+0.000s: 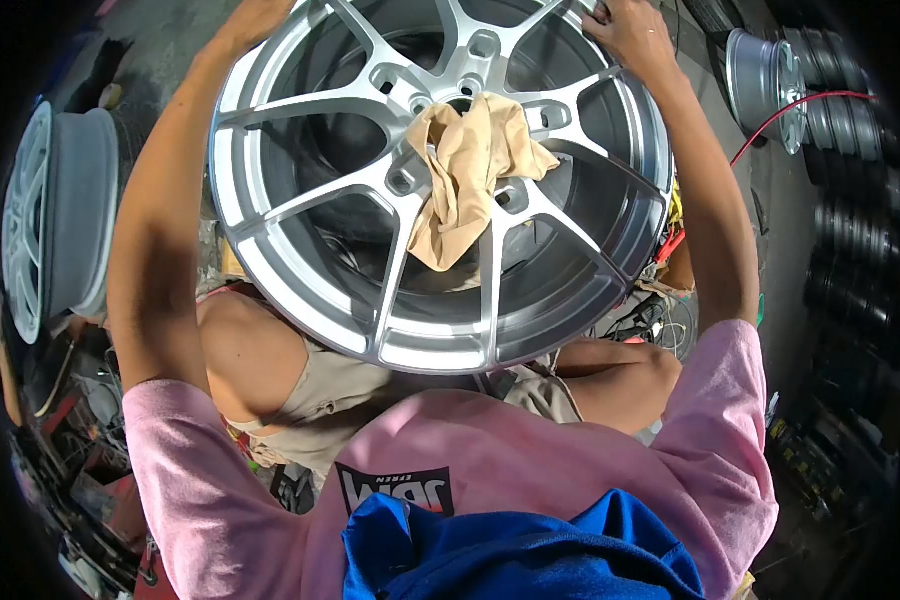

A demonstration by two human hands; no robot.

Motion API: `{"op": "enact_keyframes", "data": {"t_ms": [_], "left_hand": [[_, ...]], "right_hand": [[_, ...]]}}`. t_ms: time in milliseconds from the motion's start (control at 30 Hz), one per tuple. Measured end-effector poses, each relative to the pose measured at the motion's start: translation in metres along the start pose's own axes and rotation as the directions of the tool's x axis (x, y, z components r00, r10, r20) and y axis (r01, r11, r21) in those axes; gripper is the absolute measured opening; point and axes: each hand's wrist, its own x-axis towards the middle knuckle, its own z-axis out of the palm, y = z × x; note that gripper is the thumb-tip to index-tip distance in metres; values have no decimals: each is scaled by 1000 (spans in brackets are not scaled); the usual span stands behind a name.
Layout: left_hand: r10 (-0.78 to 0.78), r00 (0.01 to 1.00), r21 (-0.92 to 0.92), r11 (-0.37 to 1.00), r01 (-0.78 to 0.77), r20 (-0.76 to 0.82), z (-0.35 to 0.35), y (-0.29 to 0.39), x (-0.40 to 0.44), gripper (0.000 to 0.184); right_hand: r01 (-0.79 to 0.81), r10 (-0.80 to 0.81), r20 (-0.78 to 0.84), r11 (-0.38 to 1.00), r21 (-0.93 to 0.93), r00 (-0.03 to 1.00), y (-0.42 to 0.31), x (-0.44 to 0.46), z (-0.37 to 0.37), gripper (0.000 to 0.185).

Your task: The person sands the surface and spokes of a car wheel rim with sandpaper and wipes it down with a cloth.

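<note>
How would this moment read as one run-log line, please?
left hand at wheel, partly out of frame; right hand gripping wheel; cloth crumpled over wheel's middle

At 11 o'clock I find the left hand [267, 12] cut off by the top edge, fingers unconfirmed. The right hand [635, 32], 1 o'clock, is clipped there too, as is the wheel's [394, 285] 12 o'clock rim. Cloth [465, 180] hides part of the hub [447, 86]; blue fabric [520, 550] covers some print [395, 488]. Rims [855, 230] at 3 o'clock fade into shadow. I cannot identify small clutter [110, 490] at 8 o'clock.
</note>
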Motion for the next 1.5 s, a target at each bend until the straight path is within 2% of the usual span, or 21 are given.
{"op": "enact_keyframes", "data": {"t_ms": [33, 100, 167, 233, 333, 467, 500, 567, 600, 733, 800, 867, 1000, 1033, 1100, 1167, 1233, 1267, 1333, 1433, 1500], "left_hand": [[11, 999, -76, 997, -13, -38, 1, 6, -6, 80], [18, 999, -69, 997, -21, -38, -4, 12, -11, 80], [40, 999, -50, 998, -42, -30, -5, 7, -5, 80], [-7, 1000, 39, 999, 7, 2, -2, -3, 5, 79], [64, 997, 0, 998, -64, -34, 0, -7, 3, 79], [-14, 1000, -11, 1000, 14, -6, -6, -2, -1, 80], [-9, 1000, -30, 1000, 8, -10, -5, -2, 0, 81], [1, 1000, -47, 999, -2, -7, -2, 0, 3, 82], [49, 998, -60, 997, -50, -28, -1, 0, 2, 83], [49, 998, -53, 997, -50, -30, -4, -4, 3, 84], [9, 999, -19, 1000, -10, -31, -4, -8, 8, 84], [-7, 1000, 26, 1000, 7, -21, -3, -9, 13, 83], [73, 995, -61, 995, -77, -61, 1, -7, 10, 85], [121, 988, -99, 987, -130, -92, 1, -8, 8, 86], [78, 994, -70, 994, -83, -73, -3, -6, 9, 86], [49, 998, -32, 998, -50, -48, -7, -5, 11, 85], [23, 999, 45, 999, -21, -41, -6, -4, 14, 85], [27, 999, 48, 999, -25, -38, -4, -7, 15, 85], [103, 993, -30, 994, -105, -63, -4, -7, 12, 86], [69, 996, 28, 997, -68, -48, -10, -1, 10, 85], [59, 997, 13, 998, -58, -52, -11, -2, 9, 85]], "right_hand": [[4, -4, 7, 1000, -1, 1000, 3, -3, -3, 24], [-94, 110, 186, 991, -92, 976, 4, -2, -9, 23], [-110, 121, 171, 991, -74, 978, 0, 2, -4, 25], [-28, 29, -19, 998, 50, 999, -4, 8, 5, 29], [-31, 35, -96, 998, 45, 995, -1, 3, 11, 31], [-207, 209, 132, 978, -29, 969, -4, -6, -7, 26], [-212, 213, 130, 977, -27, 968, -3, -4, -3, 26], [-17, 22, -49, 995, 101, 999, -1, 2, 9, 25], [4, 2, -82, 997, 76, 997, -8, 4, 9, 26], [-93, 92, 22, 993, 77, 996, -9, -1, -6, 28], [-47, 56, 134, 997, -68, 989, 7, 0, -4, 39], [-70, 74, 79, 997, -43, 994, -2, 5, 1, 34], [-80, 82, -26, 995, 66, 996, -14, 7, -3, 31], [-73, 75, -23, 995, 65, 997, -3, 3, -1, 31], [-37, 41, 91, 998, -49, 995, 17, -8, -3, 43], [-99, 100, 139, 995, -18, 985, 23, -6, 2, 44], [47, -45, -46, 998, 35, 998, 20, 1, 12, 46], [42, -41, -47, 998, 35, 998, 15, 2, 13, 46], [-151, 150, 44, 988, 27, 988, -2, 7, 9, 31], [-48, 48, 80, 999, 0, 996, 22, -10, 5, 45], [-146, 146, 140, 989, -6, 979, 16, -8, 0, 42]]}}
